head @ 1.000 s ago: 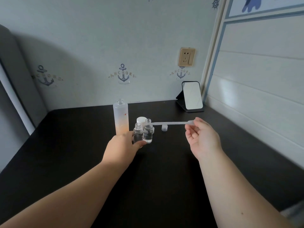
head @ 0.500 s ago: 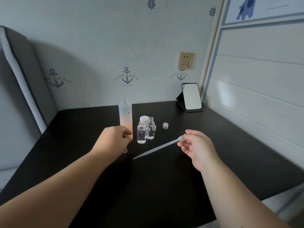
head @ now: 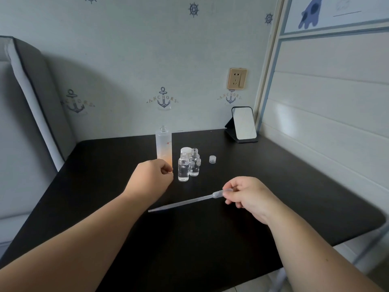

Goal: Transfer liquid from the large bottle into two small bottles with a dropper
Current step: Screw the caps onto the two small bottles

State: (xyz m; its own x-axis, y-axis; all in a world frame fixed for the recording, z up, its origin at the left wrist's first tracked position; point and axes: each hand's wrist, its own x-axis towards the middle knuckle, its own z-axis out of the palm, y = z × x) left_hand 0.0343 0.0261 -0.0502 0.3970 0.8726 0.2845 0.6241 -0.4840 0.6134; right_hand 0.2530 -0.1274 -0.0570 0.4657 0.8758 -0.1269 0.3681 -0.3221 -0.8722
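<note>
Right hand: the right hand [head: 250, 197] pinches the bulb end of the dropper [head: 185, 202] between thumb and fingers [head: 228, 193], the other fingers curled under.
Dropper: it runs from that pinch leftward and toward the person, sloping down, its thin tip low over the dark desk [head: 294, 186] in front of the left forearm; whether the tip touches the desk cannot be told.
Left hand: the left hand [head: 153, 179] is loosely curled and holds nothing, its knuckles just in front of the base of the large bottle [head: 163, 147]; contact cannot be told.
Large bottle: upright, uncapped, orange tint at the bottom.
Small bottles: the nearer small bottle [head: 183, 167] and the farther small bottle [head: 194, 163] stand upright side by side, just right of the left hand, both uncapped with clear liquid inside.
Caps: a white cap [head: 186, 150] behind the small bottles, a small clear cap [head: 212, 159] to their right.
Mirror: a small mirror [head: 244, 124] stands at the desk's far right corner.
</note>
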